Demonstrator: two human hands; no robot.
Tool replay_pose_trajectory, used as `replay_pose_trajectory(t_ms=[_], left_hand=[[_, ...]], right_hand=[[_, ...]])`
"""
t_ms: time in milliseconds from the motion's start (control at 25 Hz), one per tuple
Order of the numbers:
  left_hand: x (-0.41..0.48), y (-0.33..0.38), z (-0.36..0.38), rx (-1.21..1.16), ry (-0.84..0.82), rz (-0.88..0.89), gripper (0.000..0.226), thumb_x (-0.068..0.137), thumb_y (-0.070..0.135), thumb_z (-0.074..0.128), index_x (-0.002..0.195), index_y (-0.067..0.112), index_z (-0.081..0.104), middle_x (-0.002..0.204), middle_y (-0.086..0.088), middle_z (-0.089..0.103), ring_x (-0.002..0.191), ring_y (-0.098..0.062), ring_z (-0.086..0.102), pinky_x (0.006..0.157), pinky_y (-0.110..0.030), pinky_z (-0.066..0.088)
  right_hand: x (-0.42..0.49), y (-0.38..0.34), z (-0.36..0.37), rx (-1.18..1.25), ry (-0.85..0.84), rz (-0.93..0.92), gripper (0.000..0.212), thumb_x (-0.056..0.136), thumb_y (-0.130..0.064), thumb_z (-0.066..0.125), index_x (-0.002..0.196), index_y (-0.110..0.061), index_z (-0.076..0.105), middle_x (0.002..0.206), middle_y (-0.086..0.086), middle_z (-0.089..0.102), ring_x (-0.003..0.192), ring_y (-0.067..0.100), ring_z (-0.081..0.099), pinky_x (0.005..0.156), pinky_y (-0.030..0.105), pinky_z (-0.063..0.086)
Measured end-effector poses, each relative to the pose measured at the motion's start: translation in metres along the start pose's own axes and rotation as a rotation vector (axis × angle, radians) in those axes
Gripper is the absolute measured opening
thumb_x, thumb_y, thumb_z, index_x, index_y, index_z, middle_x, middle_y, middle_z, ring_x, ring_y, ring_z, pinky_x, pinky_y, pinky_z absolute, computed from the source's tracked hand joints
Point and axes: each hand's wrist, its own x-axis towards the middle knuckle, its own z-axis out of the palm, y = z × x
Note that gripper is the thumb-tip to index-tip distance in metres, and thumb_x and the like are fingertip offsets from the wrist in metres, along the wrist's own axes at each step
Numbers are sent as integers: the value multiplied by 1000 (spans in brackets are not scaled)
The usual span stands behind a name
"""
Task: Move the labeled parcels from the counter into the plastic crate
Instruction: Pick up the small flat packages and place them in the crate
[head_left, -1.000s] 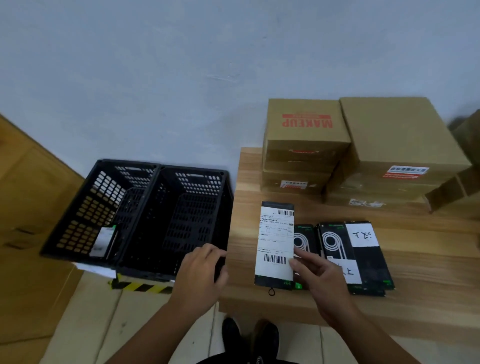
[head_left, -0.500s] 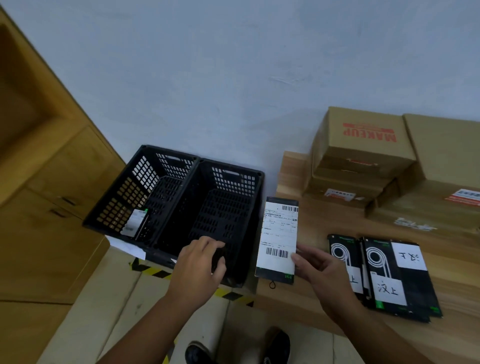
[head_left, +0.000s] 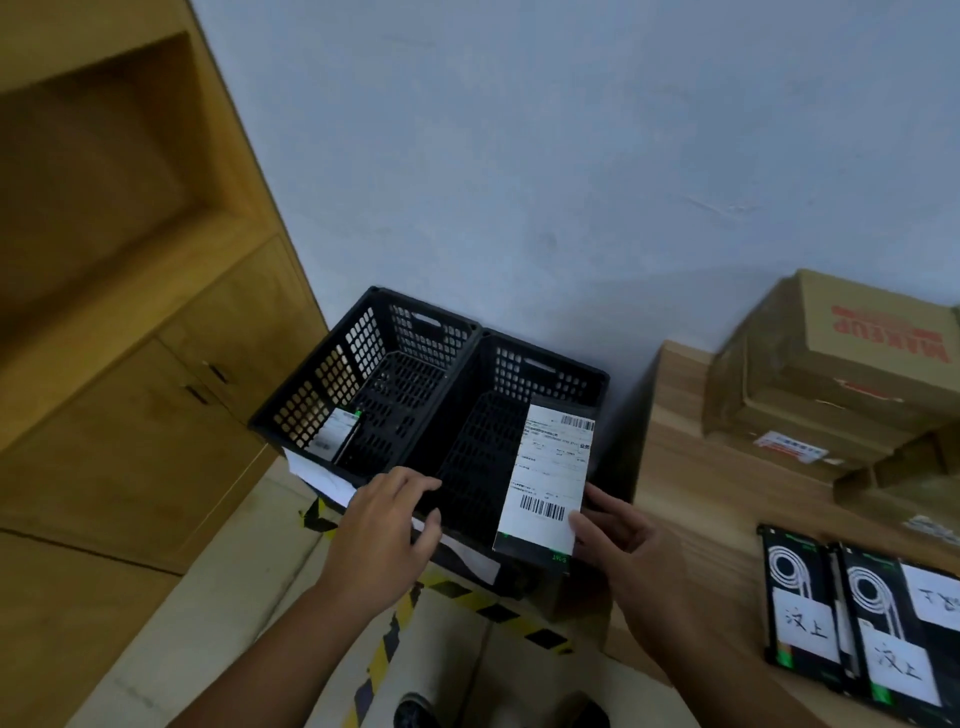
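My right hand (head_left: 631, 545) pinches the lower right edge of a flat black parcel (head_left: 548, 478) with a white barcode label, holding it over the right compartment of the black plastic crate (head_left: 426, 322). My left hand (head_left: 384, 530) rests with loosely bent fingers on the crate's near rim. Another labeled parcel (head_left: 332, 436) leans inside the left compartment. Several black parcels with white handwritten labels (head_left: 852, 618) lie on the wooden counter (head_left: 691, 452) at the right.
Stacked cardboard boxes (head_left: 831, 374), one printed MAKEUP, sit at the counter's back right. A wooden cabinet (head_left: 130, 364) stands to the left of the crate. Yellow-black hazard tape (head_left: 467, 603) runs on the floor under the crate. My shoes (head_left: 415, 712) show at the bottom.
My right hand has carried the barcode parcel left, off the counter and over the crate's right compartment. The view has swung left. My left hand stays at the crate's near rim.
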Motion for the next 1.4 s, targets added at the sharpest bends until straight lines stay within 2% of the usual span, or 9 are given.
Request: replay_pose_trajectory(t_ms=[80, 320, 560, 720, 880, 960, 1120, 1280, 1400], left_hand=[[-2, -24, -14, 11, 12, -20, 30, 98, 33, 58, 126, 24, 62, 118, 10, 58, 110, -12, 56, 95, -29, 45], [-15, -97, -53, 24, 60, -49, 30, 97, 33, 57, 124, 23, 63, 116, 9, 58, 111, -10, 56, 98, -29, 43], [-17, -164, -78, 44, 134, -110, 26, 91, 27, 64, 116, 18, 67, 105, 6, 61, 99, -15, 61, 87, -37, 51], [-2, -209, -82, 38, 149, -170, 28, 91, 28, 63, 117, 18, 68, 106, 7, 61, 99, -15, 61, 87, -36, 49], [32, -252, -88, 38, 99, -142, 26, 89, 24, 66, 114, 16, 69, 106, 5, 63, 97, -15, 62, 83, -35, 52], [45, -272, -100, 30, 82, -159, 26, 88, 22, 68, 113, 16, 70, 105, 4, 64, 96, -15, 62, 81, -34, 52], [61, -309, -136, 61, 86, -170, 25, 88, 24, 69, 113, 20, 69, 104, 7, 64, 96, -11, 60, 82, -23, 42], [87, -339, -163, 65, 36, -168, 28, 92, 25, 66, 119, 20, 68, 110, 7, 64, 101, -14, 61, 84, -29, 49], [119, -358, -173, 85, 12, -105, 28, 92, 26, 66, 118, 19, 69, 111, 6, 64, 99, -16, 62, 83, -32, 51]], right_hand=[[5, 3, 27, -38, -11, -26, 41, 88, -18, 76, 127, -29, 67, 106, -4, 79, 99, 15, 76, 78, 27, 62], [18, 15, 116, 7, -79, 21, 43, 90, -9, 72, 131, -19, 65, 107, 3, 78, 99, 20, 76, 76, 28, 62], [36, 25, 193, -8, -154, 55, 48, 88, -14, 74, 135, -18, 63, 113, 6, 77, 104, 25, 74, 85, 38, 62], [66, 34, 238, -22, -172, 69, 49, 85, -21, 75, 133, -23, 64, 112, 4, 77, 104, 25, 74, 88, 42, 60], [106, 52, 283, 5, -125, 75, 47, 84, -24, 76, 129, -30, 67, 112, 1, 77, 101, 22, 75, 83, 35, 62], [121, 57, 305, 5, -95, 92, 43, 85, -22, 76, 126, -32, 68, 110, 0, 78, 100, 21, 75, 82, 35, 62], [139, 53, 349, -14, -79, 123, 44, 88, -14, 74, 130, -25, 67, 105, -2, 79, 97, 20, 76, 78, 32, 62], [148, 34, 380, -36, -67, 94, 41, 90, -9, 73, 125, -29, 67, 101, -6, 79, 93, 13, 76, 71, 22, 61], [157, 25, 399, -44, -43, 78, 42, 91, -7, 71, 127, -27, 65, 103, -6, 79, 96, 13, 75, 73, 20, 60]])
